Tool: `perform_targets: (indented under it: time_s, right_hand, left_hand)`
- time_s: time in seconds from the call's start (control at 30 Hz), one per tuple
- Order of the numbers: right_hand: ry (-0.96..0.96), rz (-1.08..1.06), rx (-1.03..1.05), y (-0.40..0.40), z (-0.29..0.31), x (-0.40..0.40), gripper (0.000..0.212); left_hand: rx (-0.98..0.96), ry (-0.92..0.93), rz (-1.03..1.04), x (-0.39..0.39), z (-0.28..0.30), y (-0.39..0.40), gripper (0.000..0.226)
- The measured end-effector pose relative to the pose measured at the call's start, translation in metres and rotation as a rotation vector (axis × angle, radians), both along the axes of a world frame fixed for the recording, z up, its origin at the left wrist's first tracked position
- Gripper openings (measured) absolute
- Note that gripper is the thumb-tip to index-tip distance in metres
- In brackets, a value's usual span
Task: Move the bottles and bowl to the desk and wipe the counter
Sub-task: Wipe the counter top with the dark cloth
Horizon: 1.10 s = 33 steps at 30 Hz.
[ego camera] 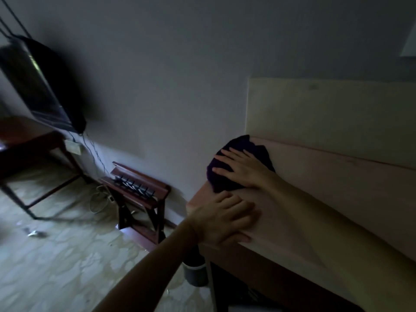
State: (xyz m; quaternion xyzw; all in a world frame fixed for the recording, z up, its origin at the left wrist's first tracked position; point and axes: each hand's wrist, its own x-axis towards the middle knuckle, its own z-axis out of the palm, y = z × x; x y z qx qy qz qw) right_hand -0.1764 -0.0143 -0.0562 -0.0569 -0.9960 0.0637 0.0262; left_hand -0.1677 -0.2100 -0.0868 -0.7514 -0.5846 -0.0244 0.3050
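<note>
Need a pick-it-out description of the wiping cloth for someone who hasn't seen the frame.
Find the pale wooden counter along the wall on the right side of the head view. At its far left end, by the corner, lies the cloth, pressed flat under the right hand. It is dark purple and crumpled, the only dark thing on the light surface.

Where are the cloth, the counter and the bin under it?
purple cloth (219, 176), head view: its left part, beside the fingers.
counter (337, 188), head view: bare top surface, right of the arm.
bin (194, 274), head view: its grey side wall.
</note>
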Motion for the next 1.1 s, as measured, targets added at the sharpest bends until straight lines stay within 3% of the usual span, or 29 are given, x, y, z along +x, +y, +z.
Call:
perform_targets:
  time_s: [0.17, 0.37, 0.6, 0.77, 1.0, 1.1]
  right_hand:
    - [0.002, 0.077, 0.026, 0.002, 0.002, 0.010, 0.069]
    - [-0.030, 0.014, 0.015, 0.035, 0.006, 0.095, 0.067]
    - [-0.052, -0.296, 0.007, 0.130, 0.009, 0.281, 0.068]
    - [-0.067, -0.597, -0.018, 0.178, 0.012, 0.448, 0.066]
    - [-0.066, -0.885, -0.043, 0.167, 0.014, 0.593, 0.088]
    - [-0.087, -0.984, -0.037, 0.153, 0.013, 0.626, 0.083]
  left_hand:
    - [0.008, 0.058, 0.011, 0.003, 0.002, -0.002, 0.055]
    - [0.030, -0.058, 0.065, 0.021, -0.001, -0.007, 0.056]
    - [0.019, -0.246, -0.008, 0.092, 0.023, 0.043, 0.064]
    - [-0.125, -0.163, -0.032, 0.098, 0.028, 0.065, 0.074]
    - [-0.111, -0.151, -0.008, 0.091, 0.017, 0.068, 0.078]
    - [-0.101, -0.192, -0.003, 0.087, 0.009, 0.070, 0.080]
